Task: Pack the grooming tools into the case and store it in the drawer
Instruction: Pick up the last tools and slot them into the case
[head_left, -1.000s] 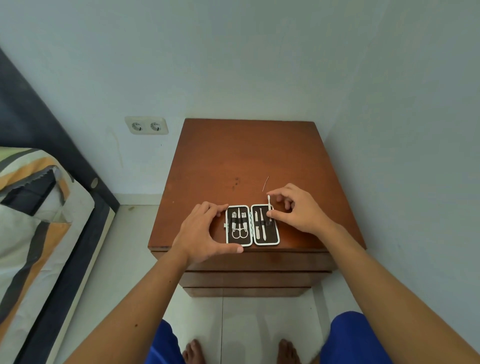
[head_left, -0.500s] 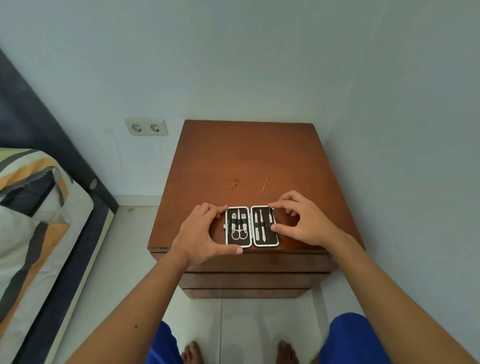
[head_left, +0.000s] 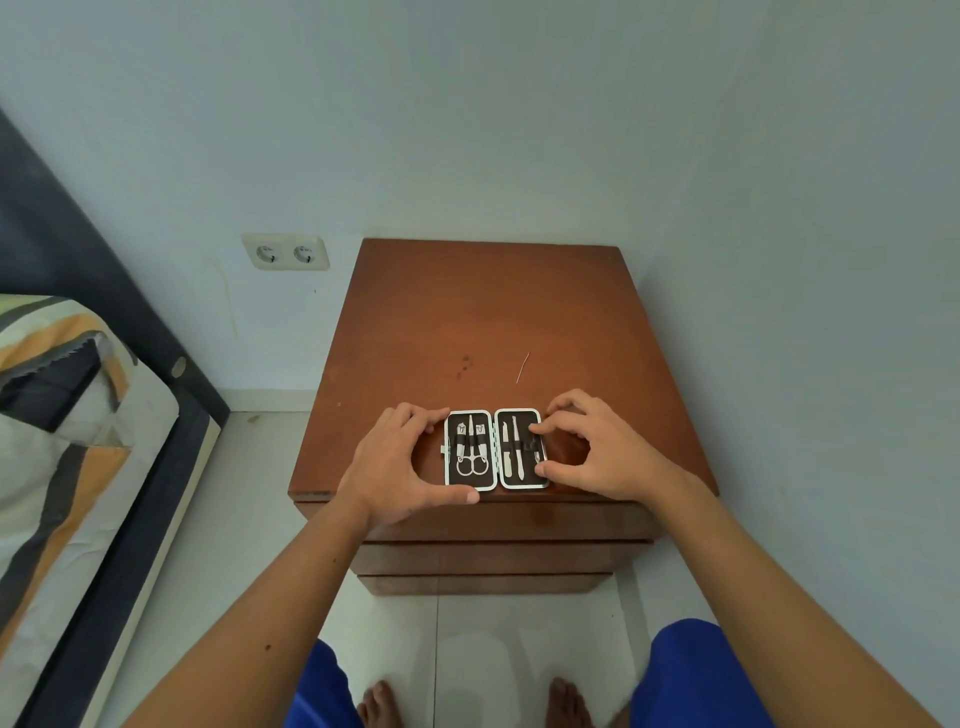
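Two hands, one case, both in the lower middle of the frame. Left hand (head_left: 395, 462): fingers spread in a C around the left half of the open white-rimmed, dark-lined rectangular grooming case (head_left: 496, 449), thumb along its near edge, fingertips at its far-left corner, bracing rather than gripping. Right hand (head_left: 597, 449): index fingertip pressing on the right half, thumb at its near-right corner, other fingers curled off the far-right edge; nothing held.

The case lies flat and fully open near the front edge of the brown wooden nightstand (head_left: 488, 322), hinge running near-to-far. Left half: about three metal tools incl. scissors (head_left: 471, 464). Right half: at least two slim tools; the rest is hidden under the fingers. All tools lie lengthwise, near-to-far.

One thin silver pin-like tool (head_left: 522, 368) lies loose, just beyond the right hand, slightly tilted.
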